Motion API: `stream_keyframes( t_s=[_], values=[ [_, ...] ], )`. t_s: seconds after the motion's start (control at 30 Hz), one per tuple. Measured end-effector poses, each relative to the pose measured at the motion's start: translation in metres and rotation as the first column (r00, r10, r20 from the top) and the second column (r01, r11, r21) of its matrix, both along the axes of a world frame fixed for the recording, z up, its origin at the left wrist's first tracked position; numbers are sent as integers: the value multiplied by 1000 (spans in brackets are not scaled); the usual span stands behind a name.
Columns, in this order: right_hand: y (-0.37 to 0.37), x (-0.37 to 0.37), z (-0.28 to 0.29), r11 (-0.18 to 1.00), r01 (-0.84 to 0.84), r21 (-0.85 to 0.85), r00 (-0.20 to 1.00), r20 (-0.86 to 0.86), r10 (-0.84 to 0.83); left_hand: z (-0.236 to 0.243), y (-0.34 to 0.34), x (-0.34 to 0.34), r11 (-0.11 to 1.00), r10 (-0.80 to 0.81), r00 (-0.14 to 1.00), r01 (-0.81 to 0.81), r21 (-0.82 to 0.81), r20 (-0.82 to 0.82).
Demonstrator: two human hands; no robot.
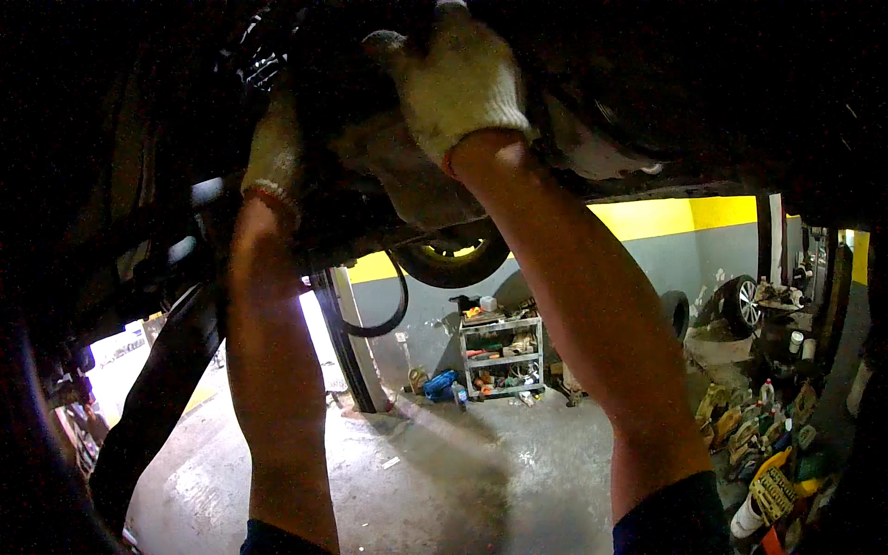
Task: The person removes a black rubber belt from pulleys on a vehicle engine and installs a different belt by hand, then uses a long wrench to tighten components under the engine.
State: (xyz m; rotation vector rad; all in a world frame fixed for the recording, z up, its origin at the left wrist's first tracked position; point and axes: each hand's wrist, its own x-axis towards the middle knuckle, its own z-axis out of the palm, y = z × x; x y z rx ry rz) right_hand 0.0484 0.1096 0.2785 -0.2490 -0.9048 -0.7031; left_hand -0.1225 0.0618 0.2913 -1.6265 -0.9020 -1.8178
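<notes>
Both my arms reach up into the dark underside of a raised vehicle. My left hand [277,143], in a pale knitted work glove, is raised among the shadowed parts. Its fingers are lost in the dark, just below a glinting metal part [262,65]. Farther right, my right hand [462,83] wears a similar glove, its back facing me. The thumb with a grey tip stands away to the left; the other fingers mostly vanish into shadow and past the upper edge. Whatever either hand touches is hidden. Below and between them sits a dull, boxy underbody part [421,180].
A black hose or cable loop [400,310] hangs under the vehicle near a lift post [350,342]. Behind stand a grey tool cart [502,356], a wheel [743,303] and a grey-yellow wall [647,227]. Bottles and containers [763,416] crowd the right floor; a dark lift arm [157,407] slants at left.
</notes>
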Motion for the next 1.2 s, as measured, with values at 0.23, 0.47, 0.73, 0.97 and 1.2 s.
stream_keyframes(
  t_s=[0.23, 0.47, 0.73, 0.97, 1.2],
  values=[
    [-39, -9, -23, 972, 65, -224, 991, 127, -37, -2, 1, -17, 995, 96, 995, -96, -6, 15],
    [-8, -14, 6, 990, 110, -83, 993, 61, -106, -9, 7, 0, 983, 183, 983, -183, -14, 8],
    [-20, 11, 10, 908, 392, -147, 847, 444, -293, -9, 9, 4, 913, 397, 918, -397, -91, -13],
    [-5, 17, 19, 792, 610, 42, 772, 196, -605, -34, -26, 48, 897, 415, 909, -417, -148, -45],
    [-39, 34, 2, 845, 527, -91, 782, 443, -440, -74, -31, 32, 983, 178, 955, -183, 3, -237]
  ],
)
